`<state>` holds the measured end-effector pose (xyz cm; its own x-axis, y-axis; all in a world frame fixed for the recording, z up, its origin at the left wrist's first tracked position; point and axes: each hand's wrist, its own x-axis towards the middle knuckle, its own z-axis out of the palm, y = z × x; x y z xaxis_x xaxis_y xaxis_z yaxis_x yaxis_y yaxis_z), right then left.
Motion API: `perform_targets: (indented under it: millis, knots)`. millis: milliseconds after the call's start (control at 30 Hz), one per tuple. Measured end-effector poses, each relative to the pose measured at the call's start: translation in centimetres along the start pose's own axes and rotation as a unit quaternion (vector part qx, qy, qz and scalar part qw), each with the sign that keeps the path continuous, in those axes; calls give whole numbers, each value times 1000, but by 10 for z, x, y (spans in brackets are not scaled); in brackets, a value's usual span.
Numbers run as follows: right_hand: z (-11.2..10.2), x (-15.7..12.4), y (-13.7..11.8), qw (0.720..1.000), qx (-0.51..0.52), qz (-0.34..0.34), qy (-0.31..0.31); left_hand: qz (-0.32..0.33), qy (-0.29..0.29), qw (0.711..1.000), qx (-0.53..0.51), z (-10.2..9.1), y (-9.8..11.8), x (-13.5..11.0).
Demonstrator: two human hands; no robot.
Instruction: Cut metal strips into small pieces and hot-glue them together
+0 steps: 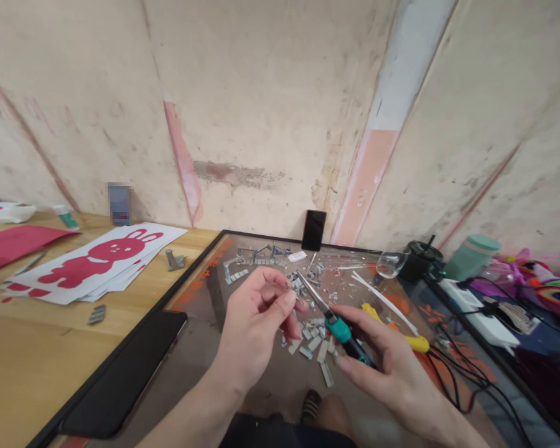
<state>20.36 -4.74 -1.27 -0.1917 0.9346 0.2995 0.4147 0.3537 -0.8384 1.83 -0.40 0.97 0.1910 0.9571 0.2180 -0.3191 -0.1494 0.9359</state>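
Observation:
My right hand [392, 367] is wrapped around needle-nose pliers [338, 330] with teal and black handles. Their narrow metal jaws point up and left, toward my other hand's fingertips. Thumb and fingers of my left hand [252, 323] are pinched together on a tiny piece, too small to name, just left of the jaws. Beneath both hands, many small grey metal pieces [313, 343] lie scattered over the glass tabletop [200, 348]. More of these bits form a row of small metal shapes [256, 256] farther back.
A black phone [313, 230] leans against the wall. Right are a yellow-handled tool [417, 344], a clear cup [391, 264], a green tumbler [473, 256] and a white power strip [480, 314] with cables. Left lie a large black phone-like slab [126, 373] and rabbit-printed paper [163, 235].

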Motion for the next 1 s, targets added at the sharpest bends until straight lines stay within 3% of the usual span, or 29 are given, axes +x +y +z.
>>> perform_targets:
  millis: [133, 267, 533, 867, 1000]
  knots:
    - [1, 2, 3, 996, -55, -67, 6, -120, -45, 980, -153, -1, 8, 2]
    - [-3, 2, 3, 991, -84, -105, 2, -206, -97, 948, -221, -5, 13, 3]
    - [-11, 2, 4, 991, 128, 1, -30, -134, -54, 977, -157, -8, 12, 5]
    - [-11, 6, 1, 991, 117, 26, -60, -177, -38, 964, -194, -8, 12, 8]
    - [-10, 5, 0, 990, 125, 29, -66, -156, -28, 973, -166, -7, 9, 7]
